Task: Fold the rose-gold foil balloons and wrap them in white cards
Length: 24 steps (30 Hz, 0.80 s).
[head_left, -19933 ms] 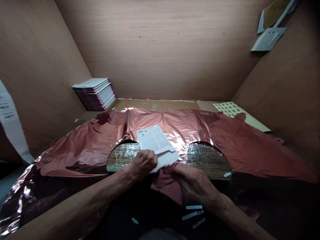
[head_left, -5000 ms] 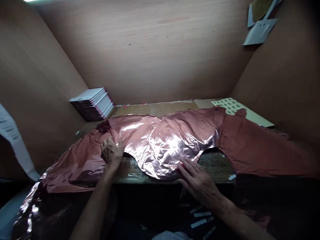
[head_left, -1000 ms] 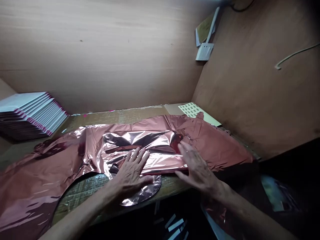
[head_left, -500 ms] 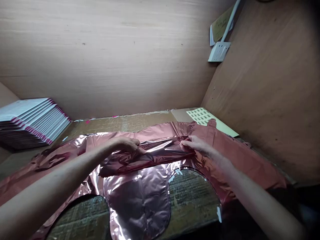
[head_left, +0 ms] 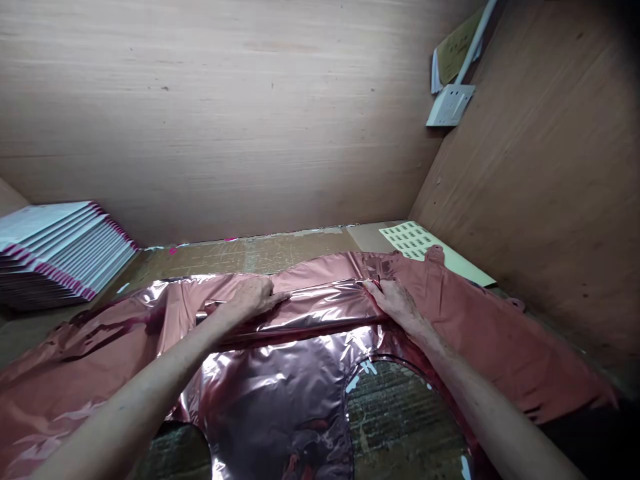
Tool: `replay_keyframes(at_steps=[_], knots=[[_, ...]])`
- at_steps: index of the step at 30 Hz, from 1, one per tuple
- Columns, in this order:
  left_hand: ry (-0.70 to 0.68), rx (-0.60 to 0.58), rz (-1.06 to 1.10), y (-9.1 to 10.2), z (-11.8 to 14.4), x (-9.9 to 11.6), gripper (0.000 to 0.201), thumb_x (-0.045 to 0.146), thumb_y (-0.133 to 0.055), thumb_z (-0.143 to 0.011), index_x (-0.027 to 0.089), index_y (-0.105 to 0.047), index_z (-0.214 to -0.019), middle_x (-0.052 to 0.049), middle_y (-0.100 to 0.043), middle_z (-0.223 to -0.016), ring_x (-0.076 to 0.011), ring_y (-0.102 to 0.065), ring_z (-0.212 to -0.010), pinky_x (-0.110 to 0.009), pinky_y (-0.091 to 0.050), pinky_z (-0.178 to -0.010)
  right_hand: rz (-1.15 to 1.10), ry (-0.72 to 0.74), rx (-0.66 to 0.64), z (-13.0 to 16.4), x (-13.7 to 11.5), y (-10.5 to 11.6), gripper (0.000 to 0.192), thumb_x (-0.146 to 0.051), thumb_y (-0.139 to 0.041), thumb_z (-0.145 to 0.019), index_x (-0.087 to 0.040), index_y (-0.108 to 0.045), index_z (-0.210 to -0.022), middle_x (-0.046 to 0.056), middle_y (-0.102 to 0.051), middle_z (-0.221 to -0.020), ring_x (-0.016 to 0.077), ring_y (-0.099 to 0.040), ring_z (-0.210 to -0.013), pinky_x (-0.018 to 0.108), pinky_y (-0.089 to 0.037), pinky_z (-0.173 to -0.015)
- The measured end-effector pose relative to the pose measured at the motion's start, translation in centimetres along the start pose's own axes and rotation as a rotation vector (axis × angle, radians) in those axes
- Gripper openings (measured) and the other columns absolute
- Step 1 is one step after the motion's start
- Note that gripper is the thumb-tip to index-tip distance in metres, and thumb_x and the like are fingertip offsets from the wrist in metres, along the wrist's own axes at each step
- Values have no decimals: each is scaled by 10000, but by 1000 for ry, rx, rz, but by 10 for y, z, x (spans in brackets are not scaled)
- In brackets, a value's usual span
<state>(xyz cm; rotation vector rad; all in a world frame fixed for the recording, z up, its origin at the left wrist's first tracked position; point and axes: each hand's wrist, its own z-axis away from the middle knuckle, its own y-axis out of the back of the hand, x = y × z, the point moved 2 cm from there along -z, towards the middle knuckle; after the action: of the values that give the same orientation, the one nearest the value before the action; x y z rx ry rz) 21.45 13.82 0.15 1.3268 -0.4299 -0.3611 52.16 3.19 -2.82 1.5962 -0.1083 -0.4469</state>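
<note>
A large, flat, rose-pink foil balloon (head_left: 280,380) with a shiny skin, curved cut-ins and small edge tabs spreads across the work surface. Across its middle runs a folded band of foil. My left hand (head_left: 255,297) is closed over the band's left part, thumb pointing right; some fingers are hidden. At the band's right end, my right hand (head_left: 395,301) pinches the foil between thumb and fingers.
Stacked white envelopes or packets with magenta edges (head_left: 65,250) stand at left. A pale yellow label sheet (head_left: 435,250) lies at back right. Wooden panels (head_left: 250,120) enclose the scratched brown surface (head_left: 295,247). A white socket box (head_left: 451,105) hangs at upper right.
The folded band now lies smoother and flatter. My left hand has shifted slightly left with its thumb extended along the band. The right hand still grips the band's right end.
</note>
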Motion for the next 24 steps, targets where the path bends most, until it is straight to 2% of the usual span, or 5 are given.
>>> replay_keyframes(at_steps=[7, 11, 15, 19, 24], knots=[[73, 475, -87, -26, 2, 52, 596, 528, -328, -954, 89, -571, -1275, -236, -562, -1315, -394, -444, -1279, -536, -349, -1028, 89, -50, -82, -20, -4, 2, 489, -441, -375, -1004, -126, -745, -946, 193, -719, -927, 298, -670, -958, 333, -454, -784], [-24, 474, -36, -63, -10, 61, 618, 534, -319, -964, 162, -435, -1445, -194, -405, -1503, -395, -316, -1398, -606, -245, -1108, 128, 9, -80, -21, -20, 17, 361, -374, -484, -960, -104, -703, -1056, 221, -681, -1014, 332, -618, -1014, 401, -453, -825], [-154, 427, -53, -77, -3, 62, 619, 547, -349, -962, 185, -419, -1459, -190, -385, -1519, -400, -307, -1410, -624, -258, -1105, 66, 301, -199, -7, -47, 33, 235, -388, -653, -874, -176, -708, -959, 126, -659, -1042, 265, -575, -1031, 312, -423, -835], [-216, 455, 6, -67, 53, 70, 625, 535, -439, -939, 162, -435, -1440, -198, -380, -1517, -391, -271, -1434, -606, -245, -1135, -79, 443, -426, 35, -50, 30, 267, -434, -722, -801, -178, -648, -816, 21, -627, -834, 166, -561, -771, 237, -368, -612], [-549, 345, 180, -59, 182, 86, 894, 646, -579, -807, 147, -313, -1500, -194, -353, -1536, -355, -355, -1399, -512, -389, -1096, -748, 221, -492, 137, -43, 1, 390, -521, -710, -777, -161, -563, -750, -30, -520, -665, 122, -474, -629, 219, -327, -523]])
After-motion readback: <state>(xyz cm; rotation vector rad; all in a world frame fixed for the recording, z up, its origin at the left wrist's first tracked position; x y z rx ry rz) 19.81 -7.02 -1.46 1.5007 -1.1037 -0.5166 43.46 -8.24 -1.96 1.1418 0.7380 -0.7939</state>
